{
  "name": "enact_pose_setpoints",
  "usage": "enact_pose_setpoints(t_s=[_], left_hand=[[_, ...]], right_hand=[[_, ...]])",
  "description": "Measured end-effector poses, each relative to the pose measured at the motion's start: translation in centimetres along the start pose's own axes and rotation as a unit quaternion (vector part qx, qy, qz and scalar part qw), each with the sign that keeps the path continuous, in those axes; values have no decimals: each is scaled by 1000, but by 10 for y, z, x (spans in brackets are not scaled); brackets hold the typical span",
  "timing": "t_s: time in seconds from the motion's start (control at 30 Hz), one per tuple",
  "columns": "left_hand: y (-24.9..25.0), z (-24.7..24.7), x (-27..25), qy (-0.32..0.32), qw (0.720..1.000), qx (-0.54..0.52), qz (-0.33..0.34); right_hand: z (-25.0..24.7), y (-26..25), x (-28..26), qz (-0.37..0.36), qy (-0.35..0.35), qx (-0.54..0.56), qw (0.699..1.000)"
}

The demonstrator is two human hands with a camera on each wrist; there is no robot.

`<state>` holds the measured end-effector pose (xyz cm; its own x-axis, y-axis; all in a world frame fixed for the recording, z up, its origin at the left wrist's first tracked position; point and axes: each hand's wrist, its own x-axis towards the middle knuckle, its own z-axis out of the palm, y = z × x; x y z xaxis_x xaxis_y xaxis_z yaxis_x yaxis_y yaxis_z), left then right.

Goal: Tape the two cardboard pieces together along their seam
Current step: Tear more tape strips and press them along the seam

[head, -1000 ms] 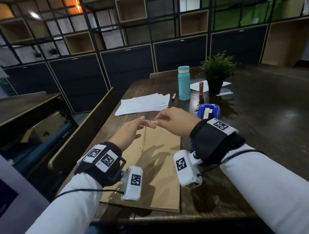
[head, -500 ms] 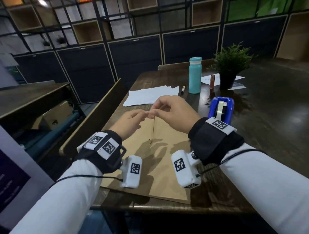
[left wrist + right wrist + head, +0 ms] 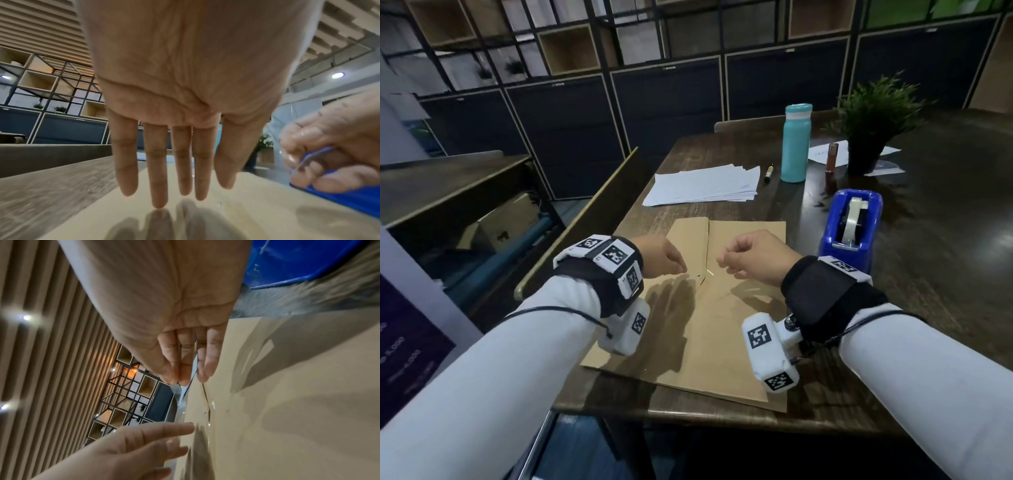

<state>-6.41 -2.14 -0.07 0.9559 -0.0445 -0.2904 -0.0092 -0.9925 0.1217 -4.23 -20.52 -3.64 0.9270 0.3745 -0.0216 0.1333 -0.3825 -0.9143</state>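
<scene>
Looking down from the head view, two cardboard pieces lie flat just beside the blue tape dispenser, their seam running away from the person; thin and stiff, probably light and apt to slide. Left wrist view: left hand spread, fingers straight just above the cardboard. Right wrist view: right hand pinches clear tape strip, limp, sticky, best held by its ends along that seam.
</scene>
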Motion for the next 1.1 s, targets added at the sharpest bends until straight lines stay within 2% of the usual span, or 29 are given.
enact_pose_setpoints(t_s=[0.13, 0.37, 0.53, 0.77, 1.1], left_hand=[[-1, 15, 4, -22, 999, 41, -8], [-15, 19, -5, -52, 996, 67, 18], [-29, 26, -17, -45, 997, 46, 45], [-39, 33, -29, -44, 997, -11, 59], [-35, 35, -34, -25, 999, 8, 43]], right_hand=[[-1, 5, 1, 29, -8, 21, 999], [7, 7, 2, 63, -19, 34, 997], [20, 3, -4, 103, -53, 52, 992], [44, 0, -9, 163, -86, 168, 968], [53, 3, -9, 148, -112, 75, 980]])
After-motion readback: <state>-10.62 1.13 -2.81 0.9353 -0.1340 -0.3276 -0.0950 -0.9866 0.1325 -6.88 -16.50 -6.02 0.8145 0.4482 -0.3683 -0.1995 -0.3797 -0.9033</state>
